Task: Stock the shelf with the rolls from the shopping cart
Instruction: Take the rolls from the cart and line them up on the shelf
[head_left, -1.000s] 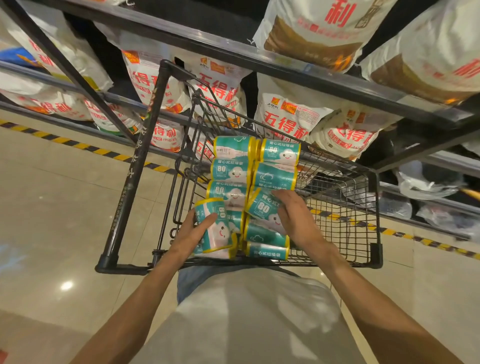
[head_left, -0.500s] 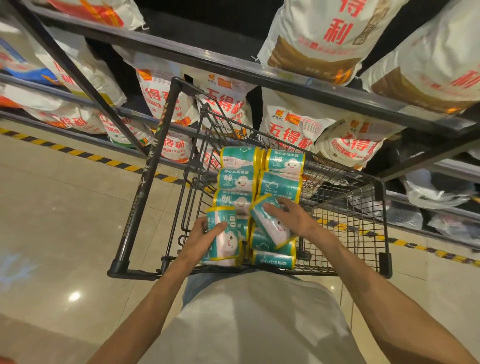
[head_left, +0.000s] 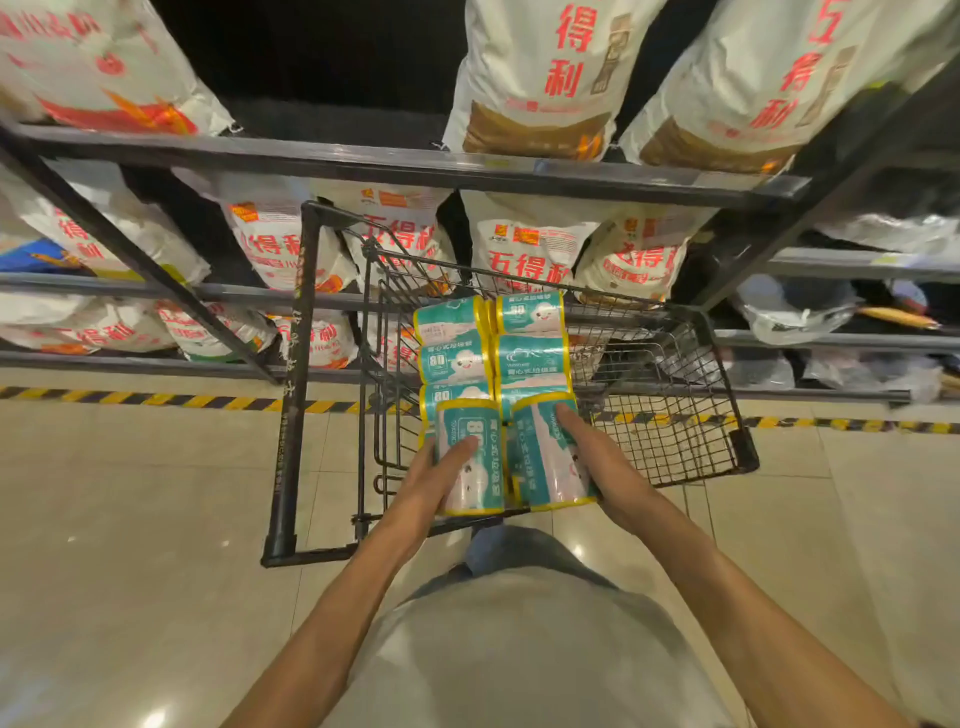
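A glossy beige tile floor (head_left: 130, 493) fills the lower left and right of the frame, with glare spots on it, and a yellow-and-black hazard stripe (head_left: 156, 399) runs across it along the foot of the shelf (head_left: 415, 166), a dark metal rack that spans the top half of the frame. White sacks (head_left: 535, 78) with red characters stand on its upper level and more sit on the levels below; at right centre, clear plastic bags (head_left: 789, 312) lie on lower boards. A black wire cart (head_left: 670, 410) stands at centre, its front against the rack. Inside it, left of centre, the rolls (head_left: 530, 358) lie stacked in two columns: teal-and-white wrapped cylinders with yellow bands at the ends, a printed "80" and a small cartoon face. Just below them, at the near end of the cart, each hand holds one roll raised and turned lengthwise, the two rolls side by side and nearly touching. The left hand (head_left: 436, 475) grips the left roll (head_left: 470, 457) from its left side, thumb laid across the wrapper and fingers hidden behind. The right hand (head_left: 602, 462) grips the right roll (head_left: 545, 457) from its right side, thumb stretched along the top, fingers curled under and out of sight. A grey shirt (head_left: 519, 649) fills the bottom centre
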